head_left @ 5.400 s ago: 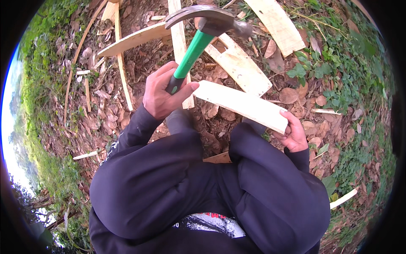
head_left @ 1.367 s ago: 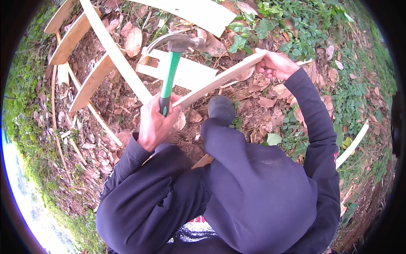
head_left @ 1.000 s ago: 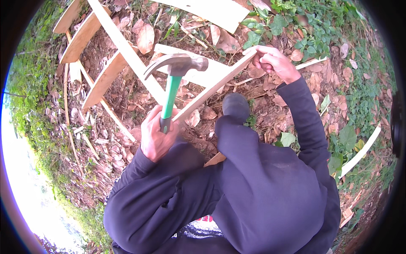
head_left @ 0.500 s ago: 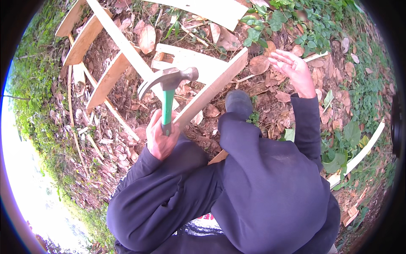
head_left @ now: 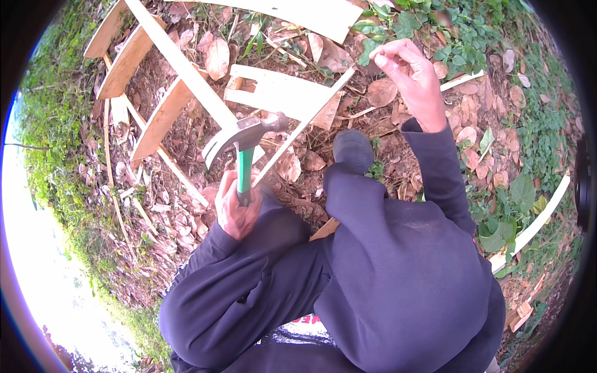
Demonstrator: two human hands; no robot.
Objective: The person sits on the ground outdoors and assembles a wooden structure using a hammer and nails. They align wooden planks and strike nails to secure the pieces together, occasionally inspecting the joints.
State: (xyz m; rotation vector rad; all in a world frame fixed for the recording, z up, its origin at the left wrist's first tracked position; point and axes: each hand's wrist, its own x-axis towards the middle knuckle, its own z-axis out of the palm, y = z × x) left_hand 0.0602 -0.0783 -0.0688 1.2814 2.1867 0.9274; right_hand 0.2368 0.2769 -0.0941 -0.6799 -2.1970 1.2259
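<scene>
Hammer [head_left: 245, 163], one only, stands left of centre in the frame, its green handle in the left hand [head_left: 236, 208] and its metal head toward the top. Those fingers are wrapped around the grip. One thin board [head_left: 305, 125], seen nearly edge-on, slants from the same hand up toward the right; how firmly the fingers also clasp it cannot be told. Three short planks [head_left: 163, 118] cross a narrow strip [head_left: 183, 177] at the upper left, and one long batten [head_left: 186, 71] runs from the top edge down toward the hammer. One slotted board [head_left: 277, 93] lies at upper centre, one wide board [head_left: 298, 15] at the top edge, one pale curved strip [head_left: 538, 221] at the right. One boot [head_left: 353, 151] shows near the centre.

The left forearm comes from the lower left. The right hand [head_left: 415, 84] is at the upper right, its fingertips just apart from the thin board's upper end, thumb and fingers bent toward each other; whether they pinch anything tiny cannot be told.
</scene>
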